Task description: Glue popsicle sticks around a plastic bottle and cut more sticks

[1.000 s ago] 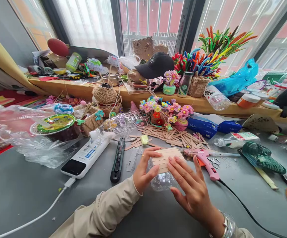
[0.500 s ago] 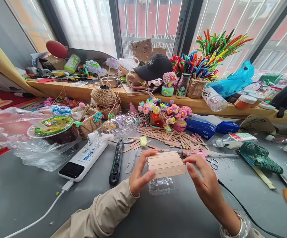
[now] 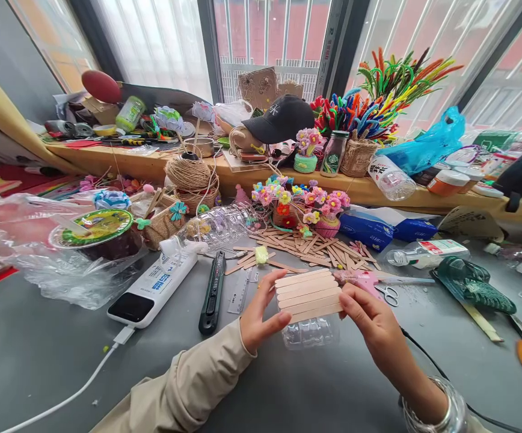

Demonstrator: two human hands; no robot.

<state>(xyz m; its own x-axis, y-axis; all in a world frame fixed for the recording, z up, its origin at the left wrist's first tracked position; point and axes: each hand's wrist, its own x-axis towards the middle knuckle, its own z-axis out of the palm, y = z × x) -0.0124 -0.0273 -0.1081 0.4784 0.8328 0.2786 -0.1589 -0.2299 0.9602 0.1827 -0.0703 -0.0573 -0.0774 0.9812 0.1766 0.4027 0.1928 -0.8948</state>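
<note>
Clock directions are taken from the stick panel, with twelve pointing away from the person. The grey bench (image 3: 252, 385) spreads beneath everything, and a wooden shelf (image 3: 238, 175) crosses beyond it from eleven to two o'clock. A crumpled clear bag (image 3: 71, 279) lies far out at nine. Bunched coloured pipe cleaners (image 3: 391, 96) rise on the shelf between twelve and one, and loose wooden sticks (image 3: 306, 248) are heaped on the bench at twelve. The white power bank (image 3: 153, 288) lies at nine.

The left hand (image 3: 267, 304) grasps the panel's nine o'clock end, thumb at the near corner and fingers at the far one. The right hand (image 3: 351, 304) pinches the three o'clock end between thumb and fingers. Between them is the stick panel (image 3: 308, 293), flat sticks side by side, tilted towards the viewer. A clear plastic container (image 3: 310, 335) shows beneath its six o'clock edge; whether they touch, I cannot tell.

The pink glue gun (image 3: 364, 281) lies at about two, partly hidden by the right hand. The dark cutter (image 3: 212, 293) lies at nine, then the clear ruler (image 3: 239, 292), nearer the left hand. Small scissors (image 3: 388, 294) lie at three.
</note>
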